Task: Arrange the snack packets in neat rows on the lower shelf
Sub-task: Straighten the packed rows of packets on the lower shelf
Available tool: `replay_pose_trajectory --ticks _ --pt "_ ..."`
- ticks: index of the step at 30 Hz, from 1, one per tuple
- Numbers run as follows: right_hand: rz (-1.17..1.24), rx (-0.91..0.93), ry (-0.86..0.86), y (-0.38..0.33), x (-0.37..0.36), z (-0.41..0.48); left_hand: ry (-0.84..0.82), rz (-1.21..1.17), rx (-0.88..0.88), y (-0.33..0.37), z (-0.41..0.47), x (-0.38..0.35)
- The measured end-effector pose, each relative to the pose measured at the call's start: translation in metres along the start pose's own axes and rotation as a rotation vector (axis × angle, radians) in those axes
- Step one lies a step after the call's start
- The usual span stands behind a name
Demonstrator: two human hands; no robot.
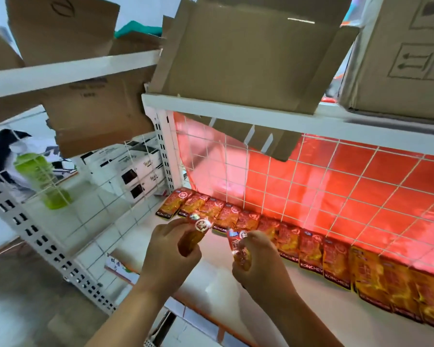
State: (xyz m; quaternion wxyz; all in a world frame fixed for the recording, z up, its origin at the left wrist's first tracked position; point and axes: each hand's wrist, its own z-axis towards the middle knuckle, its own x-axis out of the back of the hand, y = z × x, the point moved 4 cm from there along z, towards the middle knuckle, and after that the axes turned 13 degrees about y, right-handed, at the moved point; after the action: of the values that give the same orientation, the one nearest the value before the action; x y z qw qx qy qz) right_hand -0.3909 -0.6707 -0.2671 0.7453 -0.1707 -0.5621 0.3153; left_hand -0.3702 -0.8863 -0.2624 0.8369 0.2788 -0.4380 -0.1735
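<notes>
A row of several red-and-orange snack packets (pixel 311 249) lies along the back of the white lower shelf (pixel 218 279), against a red-backed wire grid. My left hand (pixel 168 254) grips one such packet (pixel 198 229) above the shelf near the row's left part. My right hand (pixel 258 264) grips another packet (pixel 239 246) just beside it. Both hands hover over the bare front strip of the shelf, a little in front of the row. The held packets are partly hidden by my fingers.
An open cardboard box (pixel 248 58) sits on the upper shelf (pixel 236 112) with a flap hanging down; another box (pixel 398 58) stands at right. A wire side panel (pixel 98 196) bounds the shelf's left end. White boxes (pixel 135 169) and a green bottle (pixel 43 179) lie beyond.
</notes>
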Motion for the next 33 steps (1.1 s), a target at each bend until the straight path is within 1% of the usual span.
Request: replay_pose_trajectory --ticks 6,11,16,19,20,23,25,33 --pt "0.0 -0.004 -0.044 0.012 -0.032 -0.002 -0.012 0.08 -0.005 -0.023 0.01 -0.033" --pt "-0.003 0.016 -0.065 0.016 -0.054 0.006 -0.039 0.171 -0.062 -0.044 0.049 -0.057" --pt "-0.065 -0.04 -0.037 0.008 -0.076 0.016 -0.058 0.227 -0.174 -0.076 0.089 -0.079" --pt "-0.101 -0.082 -0.061 0.002 -0.089 0.022 -0.076 0.285 -0.173 -0.086 0.103 -0.084" --pt "-0.104 -0.086 -0.042 -0.001 -0.092 0.024 -0.08 0.299 -0.177 -0.087 0.108 -0.086" --pt "-0.113 -0.11 0.02 -0.005 -0.101 0.028 -0.106 0.309 -0.199 -0.091 0.119 -0.094" --pt "-0.122 -0.13 0.024 -0.009 -0.106 0.027 -0.134 0.321 -0.203 -0.094 0.125 -0.1" --pt "-0.154 -0.178 0.024 -0.022 -0.117 0.033 -0.154 0.314 -0.235 -0.108 0.132 -0.119"
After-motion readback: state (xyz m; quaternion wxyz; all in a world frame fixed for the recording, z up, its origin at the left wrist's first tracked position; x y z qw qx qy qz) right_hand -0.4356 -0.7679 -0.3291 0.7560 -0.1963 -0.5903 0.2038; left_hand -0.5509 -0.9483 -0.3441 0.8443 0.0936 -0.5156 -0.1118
